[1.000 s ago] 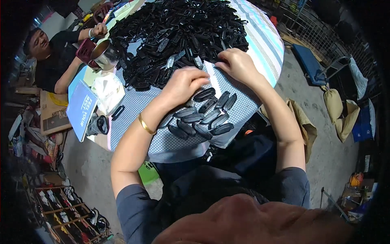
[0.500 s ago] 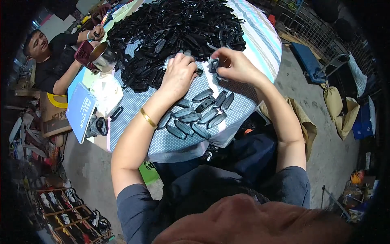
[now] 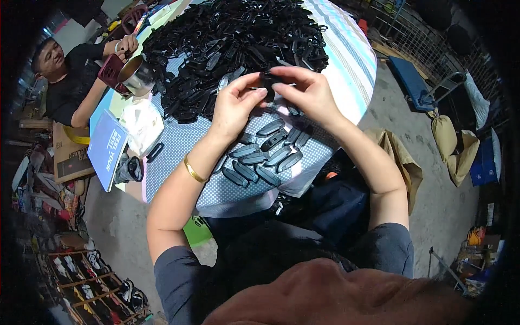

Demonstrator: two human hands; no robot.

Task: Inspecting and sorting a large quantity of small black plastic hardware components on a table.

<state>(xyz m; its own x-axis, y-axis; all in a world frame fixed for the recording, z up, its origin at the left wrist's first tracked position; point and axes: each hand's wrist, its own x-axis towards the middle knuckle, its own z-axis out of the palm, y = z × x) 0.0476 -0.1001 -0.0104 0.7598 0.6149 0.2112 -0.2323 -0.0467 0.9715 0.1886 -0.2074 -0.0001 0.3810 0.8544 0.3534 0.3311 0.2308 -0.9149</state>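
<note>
My left hand (image 3: 235, 105) and my right hand (image 3: 310, 93) meet at the near edge of a big heap of black plastic parts (image 3: 238, 46). Between their fingertips they pinch a small black plastic part (image 3: 267, 85), mostly covered by the fingers. On the dotted tablecloth (image 3: 216, 196) just below my hands lie several elongated dark pieces with rounded ends (image 3: 254, 157), set in loose rows. One piece (image 3: 273, 140) among them shows a different, slotted face. A gold bangle (image 3: 194, 169) circles my left wrist.
At the table's left stand a metal cup (image 3: 137, 78), a white plastic bag (image 3: 142, 125) and a blue notebook (image 3: 108, 149). Another person (image 3: 67, 86) sits there, hands near the heap. To the right, brown sacks (image 3: 394, 157) and a blue platform cart (image 3: 407, 84) are on the floor.
My two hands have come together, the left turning from palm-down on the heap to a pinch. The right has moved left, and both now grip a black part.
</note>
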